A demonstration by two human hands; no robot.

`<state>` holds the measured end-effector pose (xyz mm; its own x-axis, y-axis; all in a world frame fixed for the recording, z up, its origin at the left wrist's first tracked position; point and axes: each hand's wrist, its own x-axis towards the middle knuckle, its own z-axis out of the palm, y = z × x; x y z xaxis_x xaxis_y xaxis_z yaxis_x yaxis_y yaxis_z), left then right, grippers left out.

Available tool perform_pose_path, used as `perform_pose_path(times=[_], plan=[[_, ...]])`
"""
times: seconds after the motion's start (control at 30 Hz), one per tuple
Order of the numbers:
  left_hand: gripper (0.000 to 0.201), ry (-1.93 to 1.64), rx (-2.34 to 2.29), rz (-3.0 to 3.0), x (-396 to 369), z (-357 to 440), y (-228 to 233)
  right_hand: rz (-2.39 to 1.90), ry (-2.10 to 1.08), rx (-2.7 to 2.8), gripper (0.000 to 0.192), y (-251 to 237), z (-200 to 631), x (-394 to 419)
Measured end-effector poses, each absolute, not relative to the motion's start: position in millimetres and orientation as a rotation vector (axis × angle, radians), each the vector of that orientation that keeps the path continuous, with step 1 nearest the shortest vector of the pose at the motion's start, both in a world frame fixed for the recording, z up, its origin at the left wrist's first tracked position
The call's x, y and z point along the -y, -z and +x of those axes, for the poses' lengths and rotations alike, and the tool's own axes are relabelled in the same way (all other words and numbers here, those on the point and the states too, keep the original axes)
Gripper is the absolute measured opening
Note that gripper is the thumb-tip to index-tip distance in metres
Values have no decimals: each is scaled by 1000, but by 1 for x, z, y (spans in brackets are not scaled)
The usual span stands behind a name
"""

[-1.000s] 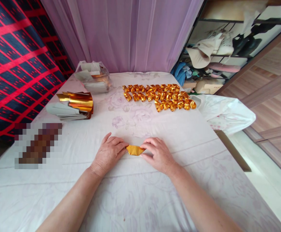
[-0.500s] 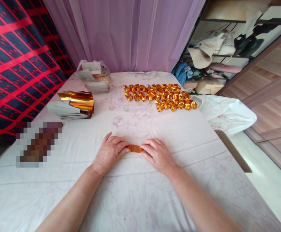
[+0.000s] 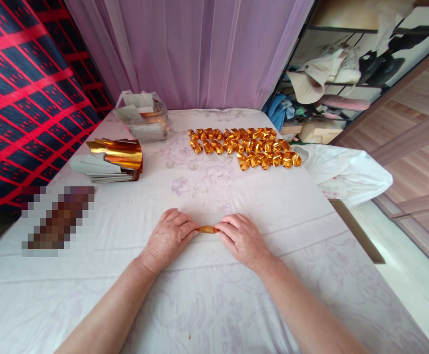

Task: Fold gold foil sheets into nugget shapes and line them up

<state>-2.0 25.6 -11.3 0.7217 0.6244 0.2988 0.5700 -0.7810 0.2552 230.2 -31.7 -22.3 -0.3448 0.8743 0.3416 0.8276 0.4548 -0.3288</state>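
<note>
A small piece of folded gold foil paper [image 3: 207, 229] spans the gap between my hands, low over the middle of the table. My left hand [image 3: 170, 235] pinches its left end, and my right hand [image 3: 242, 237] pinches the right end. Both ends are hidden under the fingers; the middle looks narrow and rounded. Beyond my hands, to the right, several folded gold foil pieces [image 3: 260, 146] sit in rows. Toward the back left stands a bent stack of gold and grey foil sheets [image 3: 124, 155].
A clear plastic bag [image 3: 142, 115] of more sheets lies at the table's back left. A blurred dark item [image 3: 61, 219] is at the left edge. Past the right edge are a white plastic bag [image 3: 354, 172] and a shelf holding a cap [image 3: 306, 83] and shoes.
The foil piece has gone from a flat, wider strip to a narrower, rounded shape. My left hand's raised finger has come down; both hands keep their grip.
</note>
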Motion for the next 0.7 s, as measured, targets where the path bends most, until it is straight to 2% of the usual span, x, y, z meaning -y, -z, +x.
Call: perform_pose_path(times=[0.7], plan=[[19,-545,-1010,2603,-22,5,8,-1455,-176,2197,18,23,229,33]])
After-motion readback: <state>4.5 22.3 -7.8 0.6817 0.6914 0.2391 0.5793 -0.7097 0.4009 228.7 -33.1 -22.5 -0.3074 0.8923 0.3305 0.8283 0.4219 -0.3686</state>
